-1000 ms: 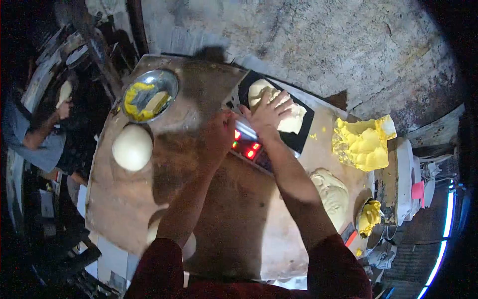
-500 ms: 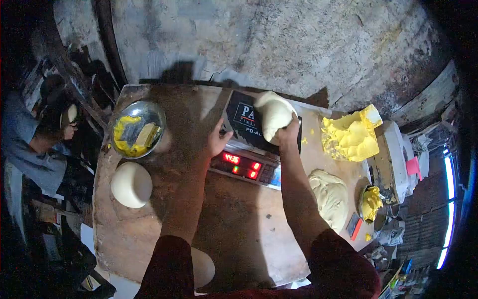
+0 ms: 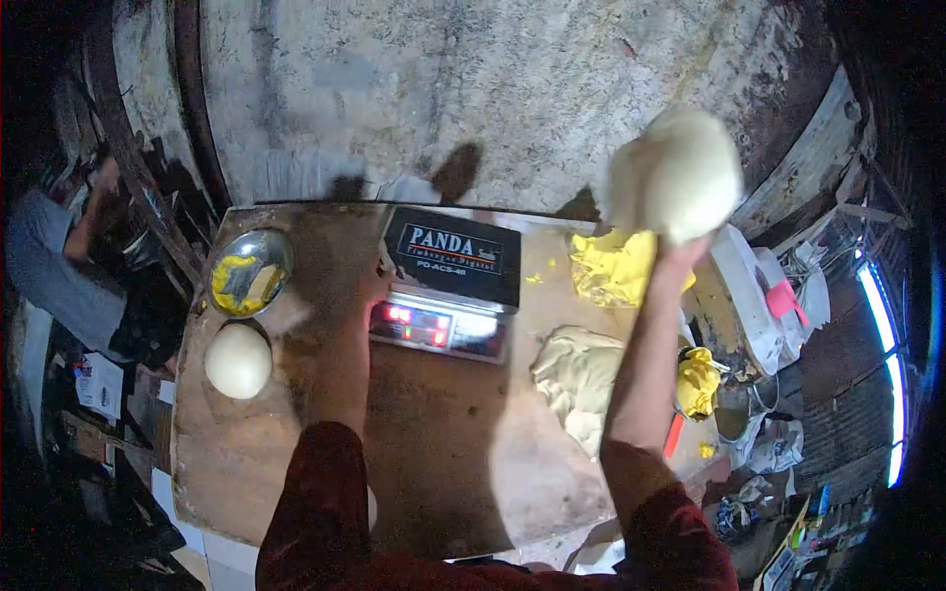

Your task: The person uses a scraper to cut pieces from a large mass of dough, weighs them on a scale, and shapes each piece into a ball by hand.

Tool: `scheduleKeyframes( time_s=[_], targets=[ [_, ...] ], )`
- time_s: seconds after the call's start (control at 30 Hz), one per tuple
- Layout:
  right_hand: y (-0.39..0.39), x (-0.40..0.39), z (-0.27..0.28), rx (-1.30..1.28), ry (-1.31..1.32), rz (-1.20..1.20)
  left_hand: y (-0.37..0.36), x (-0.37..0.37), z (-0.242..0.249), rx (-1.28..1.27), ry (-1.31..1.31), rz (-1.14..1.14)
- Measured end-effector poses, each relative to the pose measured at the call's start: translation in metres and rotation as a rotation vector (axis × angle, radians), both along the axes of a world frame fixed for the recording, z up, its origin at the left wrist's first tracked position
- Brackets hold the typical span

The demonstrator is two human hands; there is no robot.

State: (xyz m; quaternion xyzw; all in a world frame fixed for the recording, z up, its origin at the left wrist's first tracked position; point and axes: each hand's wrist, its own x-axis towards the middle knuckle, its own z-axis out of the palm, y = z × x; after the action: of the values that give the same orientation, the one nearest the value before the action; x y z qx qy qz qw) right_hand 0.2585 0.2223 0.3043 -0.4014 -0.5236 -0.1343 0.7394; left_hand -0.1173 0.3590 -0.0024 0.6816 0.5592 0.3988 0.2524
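A large lump of pale dough [image 3: 690, 175], blurred by motion, is raised at the upper right in my right hand [image 3: 683, 252], whose fingers are mostly hidden beneath it. My left hand [image 3: 374, 281] is at the left edge of the black-topped PANDA scale [image 3: 455, 258]; its fingers are dark and smeared. Red digits glow on the scale's front display [image 3: 412, 323]. A flattened mass of dough [image 3: 581, 384] lies on the table right of the scale. A smooth round dough ball [image 3: 238, 361] rests on the left.
A metal bowl [image 3: 250, 274] with yellow fat stands at the back left. Yellow fat [image 3: 613, 268] is heaped at the back right, with a smaller container of it [image 3: 698, 382] nearer. Another person [image 3: 69, 261] is at far left, beyond the wooden table [image 3: 434, 424].
My right hand has lifted the dough off the scale, up and to the right. The scale's top now shows fully. The camera view has shifted.
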Motion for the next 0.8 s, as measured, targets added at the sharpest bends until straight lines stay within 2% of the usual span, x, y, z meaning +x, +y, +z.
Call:
scheduleKeyframes(
  time_s=[0.03,0.07,0.1,0.13,0.2,0.23,0.27,0.3,0.33,0.37,0.4,0.43,0.47,0.5,0.53,0.57,0.6,0.63,0.67,0.7,0.73,0.8],
  targets=[
    [-0.015,0.041,0.024,0.049,-0.322,-0.02,-0.014,0.0,0.022,-0.005,-0.006,0.0],
    [-0.024,0.037,0.03,0.043,-0.327,-0.02,-0.029,-0.002,0.051,-0.03,0.105,-0.03],
    [-0.034,0.081,0.052,0.035,-0.284,0.082,-0.032,0.0,0.066,-0.055,0.22,-0.067],
    [-0.04,0.13,0.078,0.028,-0.238,0.178,-0.011,0.005,0.056,-0.056,0.221,-0.078],
    [-0.078,0.212,0.105,-0.001,-0.14,0.378,0.043,0.016,0.004,-0.03,1.154,-0.265],
    [-0.099,0.273,0.121,-0.015,-0.083,0.482,0.052,0.024,-0.004,-0.042,1.157,-0.275],
    [-0.11,0.322,0.136,-0.033,-0.021,0.585,0.052,0.038,-0.009,-0.027,0.875,-0.167],
    [-0.133,0.31,0.127,-0.053,0.044,0.685,0.026,0.057,0.013,-0.016,0.594,-0.06],
    [-0.151,0.292,0.113,-0.068,0.109,0.784,-0.011,0.075,0.032,-0.068,0.585,-0.019],
    [-0.167,0.23,0.097,-0.09,0.17,0.888,-0.011,0.079,0.018,0.114,0.516,0.004],
    [-0.2,0.129,0.063,-0.124,0.231,0.999,-0.011,0.082,0.002,0.284,0.44,0.04],
    [-0.211,0.036,0.039,-0.163,0.303,1.112,-0.027,0.084,0.006,0.321,0.243,0.135],
    [-0.211,0.021,0.039,-0.216,0.394,1.221,-0.059,0.085,0.017,0.341,0.055,0.237],
    [-0.236,0.144,-0.016,-0.279,0.433,1.236,-0.101,0.078,0.022,0.448,-0.075,0.183],
    [-0.242,0.044,-0.135,-0.761,-0.128,0.877,-0.175,0.079,0.071,0.297,-0.201,0.28],
    [-0.316,-0.041,-0.252,-1.135,-0.717,0.46,-0.224,0.073,0.058,0.193,-0.004,0.328],
    [-0.348,0.007,-0.324,-1.362,-1.319,-0.038,-0.273,0.063,0.028,0.326,0.108,0.269],
    [-0.334,-0.072,-0.331,-1.936,-0.784,0.697,-0.329,0.053,-0.006,0.461,0.228,0.185],
    [-0.363,-0.09,-0.339,-1.928,-1.249,0.766,-0.394,0.052,-0.022,0.293,0.478,0.253],
    [-0.397,-0.078,-0.375,-1.365,-1.067,0.712,-0.437,0.061,0.005,-0.044,0.051,0.41],
    [-0.389,-0.074,-0.363,-1.348,-1.058,0.73,-0.477,0.071,0.034,-0.372,-0.387,0.544],
    [-0.349,-0.063,-0.31,-1.334,-0.966,0.913,-0.557,0.08,0.007,-0.302,-0.271,0.557]
  ],
)
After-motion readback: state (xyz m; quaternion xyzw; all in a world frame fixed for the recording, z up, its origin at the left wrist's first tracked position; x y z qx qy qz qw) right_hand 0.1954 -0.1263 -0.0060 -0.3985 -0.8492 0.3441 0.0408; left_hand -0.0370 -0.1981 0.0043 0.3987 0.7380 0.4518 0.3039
